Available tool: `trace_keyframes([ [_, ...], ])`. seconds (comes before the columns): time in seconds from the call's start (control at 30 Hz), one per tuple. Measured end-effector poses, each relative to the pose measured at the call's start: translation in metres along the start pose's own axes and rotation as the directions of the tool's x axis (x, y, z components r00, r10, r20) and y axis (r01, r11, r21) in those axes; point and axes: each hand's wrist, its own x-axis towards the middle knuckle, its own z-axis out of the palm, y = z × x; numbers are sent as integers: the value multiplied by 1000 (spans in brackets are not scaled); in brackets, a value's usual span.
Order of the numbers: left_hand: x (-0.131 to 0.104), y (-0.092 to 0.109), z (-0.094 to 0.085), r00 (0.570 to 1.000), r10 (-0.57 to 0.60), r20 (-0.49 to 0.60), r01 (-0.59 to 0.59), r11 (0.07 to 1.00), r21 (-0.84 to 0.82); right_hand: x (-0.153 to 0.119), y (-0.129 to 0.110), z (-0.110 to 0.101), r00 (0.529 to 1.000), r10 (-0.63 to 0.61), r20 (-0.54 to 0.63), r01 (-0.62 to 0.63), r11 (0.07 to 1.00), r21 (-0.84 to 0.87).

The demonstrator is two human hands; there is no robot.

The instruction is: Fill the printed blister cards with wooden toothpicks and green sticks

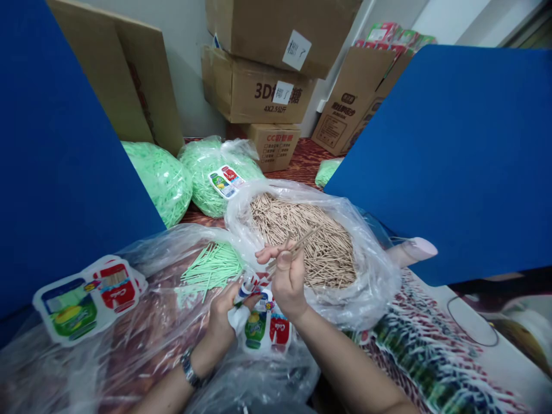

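Observation:
My right hand (290, 283) pinches a few thin brown sticks (305, 240), in front of an open clear bag filled with many such brown sticks (319, 259). Close by on the left, my left hand (222, 322) is closed around a white, blue and red printed plastic tray (246, 287), partly covered by the fingers. Beneath the hands lies another printed tray (278, 333) with green and red drink pictures. Loose light-green sticks (211, 265) lie in a pile on clear plastic, left of the hands.
More printed trays (90, 299) lie stacked at left. Tied bags of green sticks (219, 155) stand behind, before stacked cardboard boxes (267, 86). Blue panels (452, 161) flank both sides. Rows of printed trays or wrappers (426, 345) spread at lower right, near a pale cylinder (414, 251).

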Motion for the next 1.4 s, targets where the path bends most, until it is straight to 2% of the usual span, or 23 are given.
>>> trace_keyframes([
  [0.13,1,4,1,999,28,-16,-28,999,30,-9,2,3,1000,-15,-21,13,994,-108],
  [0.23,-1,3,-1,998,58,-17,-56,994,96,-13,3,7,986,153,-69,-158,985,-72],
  [0.3,-2,0,-3,992,123,-14,-119,979,167,-11,5,9,923,360,-138,-353,933,73],
  [0.37,-3,-2,-6,974,225,5,-220,950,222,-6,7,10,820,550,-159,-503,825,259],
  [0.43,-2,-4,-8,950,309,30,-306,916,259,-1,9,10,745,655,-131,-575,729,371],
  [0.5,-2,-4,-10,933,358,48,-355,888,291,2,12,9,724,679,-123,-591,702,398],
  [0.6,-1,-4,-9,918,392,57,-389,865,318,0,14,10,748,642,-170,-552,744,377],
  [0.7,-2,-4,-7,937,348,43,-344,890,297,-7,13,9,813,553,-183,-503,825,256],
  [0.8,-2,-3,-3,975,224,4,-218,942,255,-16,10,6,911,395,-120,-393,919,47],
  [0.9,2,0,-1,986,166,-8,-160,958,237,-24,9,-1,963,271,-12,-271,958,-94],
  [1.0,10,7,-2,986,164,23,-165,955,245,-25,12,-13,976,207,68,-196,971,-138],
  [1.17,32,21,-4,956,270,114,-292,916,274,-11,9,-40,970,168,173,-140,977,-163],
  [1.27,45,29,2,948,276,162,-312,910,275,3,1,-54,986,130,107,-121,989,-88],
  [1.33,50,33,8,951,257,174,-296,919,261,11,-3,-62,994,69,79,-61,993,-103],
  [1.4,52,34,12,956,240,169,-274,936,223,15,-4,-70,979,25,203,22,974,-227],
])
